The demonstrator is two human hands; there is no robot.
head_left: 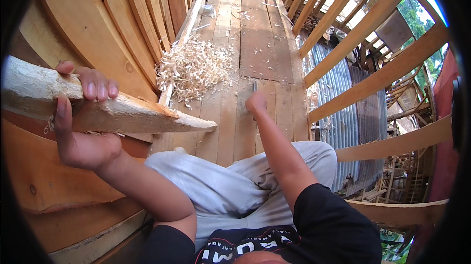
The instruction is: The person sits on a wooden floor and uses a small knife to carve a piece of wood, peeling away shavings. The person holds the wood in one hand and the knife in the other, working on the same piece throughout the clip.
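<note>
My left hand (73,139) is closed around a long pale piece of wood (142,114), with the thumb on the near side and fingertips curled over the top edge. This wood has a rough, peeled surface and tapers to a blunt point over the floor. In front of my right knee, my right hand (256,103) is a fist, held apart from the wood. A thin, grey, metal-looking tool (254,86) sticks up out of that fist; its handle is hidden in my fingers, so its exact kind does not show.
Curled wood shavings (194,67) are heaped on the plank floor (228,117). A small clear container (208,11) lies farther off by the left wall. Upright boards (98,23) line the left. A slatted wooden railing (378,85) bounds the right, with corrugated metal sheets (338,102) beyond.
</note>
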